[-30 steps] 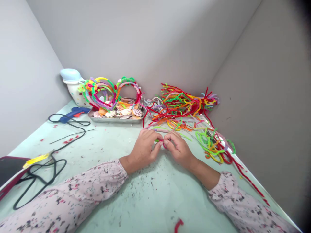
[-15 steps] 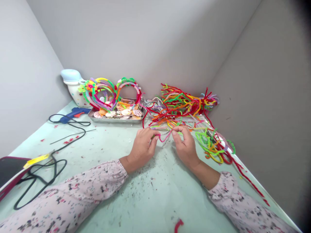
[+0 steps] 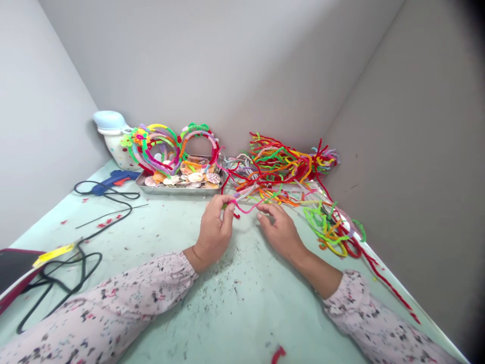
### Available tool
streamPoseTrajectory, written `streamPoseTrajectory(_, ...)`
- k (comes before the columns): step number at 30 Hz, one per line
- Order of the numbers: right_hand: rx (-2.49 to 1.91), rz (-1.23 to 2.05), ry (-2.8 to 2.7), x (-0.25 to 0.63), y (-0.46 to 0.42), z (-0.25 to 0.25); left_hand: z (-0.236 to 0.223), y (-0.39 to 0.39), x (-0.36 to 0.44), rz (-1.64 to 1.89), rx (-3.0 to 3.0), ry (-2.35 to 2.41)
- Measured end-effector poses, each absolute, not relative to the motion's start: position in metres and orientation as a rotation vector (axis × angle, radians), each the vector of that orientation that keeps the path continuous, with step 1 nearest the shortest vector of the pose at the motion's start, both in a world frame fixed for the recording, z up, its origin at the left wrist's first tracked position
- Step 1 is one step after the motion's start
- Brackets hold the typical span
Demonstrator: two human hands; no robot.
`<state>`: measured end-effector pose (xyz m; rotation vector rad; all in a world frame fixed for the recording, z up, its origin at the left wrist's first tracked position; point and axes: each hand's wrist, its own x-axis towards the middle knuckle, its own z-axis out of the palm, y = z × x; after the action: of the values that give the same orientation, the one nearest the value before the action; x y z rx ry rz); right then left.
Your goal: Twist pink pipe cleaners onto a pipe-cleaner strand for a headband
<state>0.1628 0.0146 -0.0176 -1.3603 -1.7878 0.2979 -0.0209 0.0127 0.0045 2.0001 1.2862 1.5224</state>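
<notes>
The hands have drawn apart since the last frame, and the right hand (image 3: 279, 233) has let go and dropped lower. From the head camera, the thumb and fingers of the left hand (image 3: 214, 233) are closed in a pinch on one end of a pink pipe cleaner (image 3: 245, 207). The strand arcs right, ending just beyond the right hand's loosely open fingers (image 3: 263, 217), which hold nothing. Both hands are over a mint-green table (image 3: 242, 308) scattered with dark and red scraps. Beyond them sit a steel tray (image 3: 178, 190) of seashells (image 3: 196, 177), colorful pipe-cleaner hoops (image 3: 162, 151) and a tangled heap of loose pipe cleaners (image 3: 280, 164). To the left lie a blue hot glue gun (image 3: 113, 180) and its black cord (image 3: 113, 198), beside a white container with a pale blue lid (image 3: 113, 137).
</notes>
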Motion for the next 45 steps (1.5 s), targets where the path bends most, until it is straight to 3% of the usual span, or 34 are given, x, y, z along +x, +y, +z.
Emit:
streamPoseTrajectory(8, -1.406, 0.158, -1.640, 0.169, 0.023, -0.025, 0.005, 0.010, -0.021, 1.502, 2.065, 1.230)
streamPoseTrajectory(15, -1.125, 0.221, -1.779, 0.159, 0.004, -0.007, 0.005, 0.010, -0.019, 1.388, 1.989, 1.188)
streamPoseTrajectory(33, -0.952, -0.235, -1.804, 0.159, 0.002, -0.006, 0.010, 0.006, -0.018, 1.214, 2.105, 1.004)
streamPoseTrajectory(45, -0.892, -0.200, -1.883, 0.159, 0.005, -0.007, 0.009, 0.009, -0.019, 1.168, 2.134, 0.954)
